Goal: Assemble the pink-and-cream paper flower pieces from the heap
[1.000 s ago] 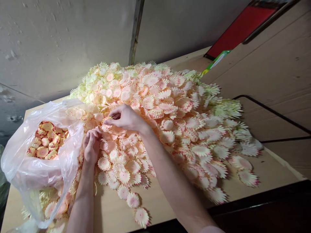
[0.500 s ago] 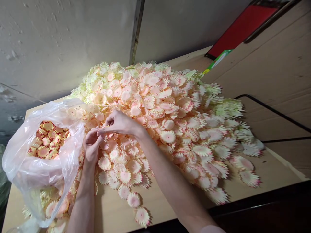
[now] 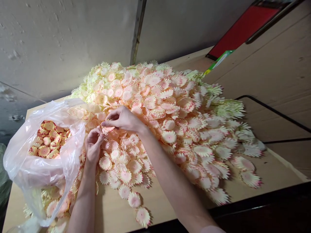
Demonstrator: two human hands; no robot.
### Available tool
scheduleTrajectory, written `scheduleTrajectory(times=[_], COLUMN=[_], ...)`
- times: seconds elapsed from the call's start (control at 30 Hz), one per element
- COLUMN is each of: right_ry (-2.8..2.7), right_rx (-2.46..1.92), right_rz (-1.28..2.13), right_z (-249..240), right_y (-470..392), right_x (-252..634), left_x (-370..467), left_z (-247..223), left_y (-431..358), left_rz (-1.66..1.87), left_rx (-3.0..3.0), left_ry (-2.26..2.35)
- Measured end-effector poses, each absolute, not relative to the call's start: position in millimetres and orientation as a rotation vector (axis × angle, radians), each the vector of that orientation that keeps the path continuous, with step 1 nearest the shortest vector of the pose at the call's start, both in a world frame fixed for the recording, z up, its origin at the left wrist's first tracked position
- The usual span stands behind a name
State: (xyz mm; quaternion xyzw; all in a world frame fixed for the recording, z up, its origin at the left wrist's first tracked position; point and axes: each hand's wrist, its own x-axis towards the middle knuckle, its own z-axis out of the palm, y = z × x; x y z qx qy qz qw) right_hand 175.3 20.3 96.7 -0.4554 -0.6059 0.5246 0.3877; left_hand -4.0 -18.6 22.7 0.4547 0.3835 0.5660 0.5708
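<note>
A large heap of pale pink and cream flower-shaped pieces (image 3: 155,94) spreads over the table. At its left front part, my left hand (image 3: 93,145) is closed, thumb and fingers pinched on something too small to make out. My right hand (image 3: 122,119) is just above and to the right, thumb and forefinger pressed together near a pink flower piece; what they grip is hidden. A small gap separates the fingertips of the two hands. Left of my left hand, an open plastic bag (image 3: 26,152) holds small yellow flower pieces with red edges (image 3: 50,139).
The wooden table (image 3: 116,207) has a dark front edge. More flower pieces lie under the bag's lower side. A grey wall (image 3: 73,38) stands behind, cardboard (image 3: 274,71) with a black bar on the right, and a green strip (image 3: 220,61) beside a red panel (image 3: 243,29).
My right hand has moved slightly up and right, away from my left hand, which has dipped a little. The fingertips, together before, are now apart.
</note>
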Motion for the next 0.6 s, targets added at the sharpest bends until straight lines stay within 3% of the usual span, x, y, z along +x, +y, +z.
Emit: scheduleTrajectory(times=[0.17, 0.37, 0.6], right_ry=[-1.381, -1.502, -1.746], right_rx=[-1.331, -1.116, -1.106], right_rz=[1.029, 1.48, 1.43], right_z=[94, 97, 96], right_y=[23, 20, 17], right_x=[179, 186, 175], left_x=[-6, -5, -3], left_z=[28, 30, 29], left_y=[-21, -20, -23], left_rz=[1.33, 1.39, 1.385], left_rx=[1.058, 1.04, 1.039], left_ry=[0.838, 0.827, 0.941])
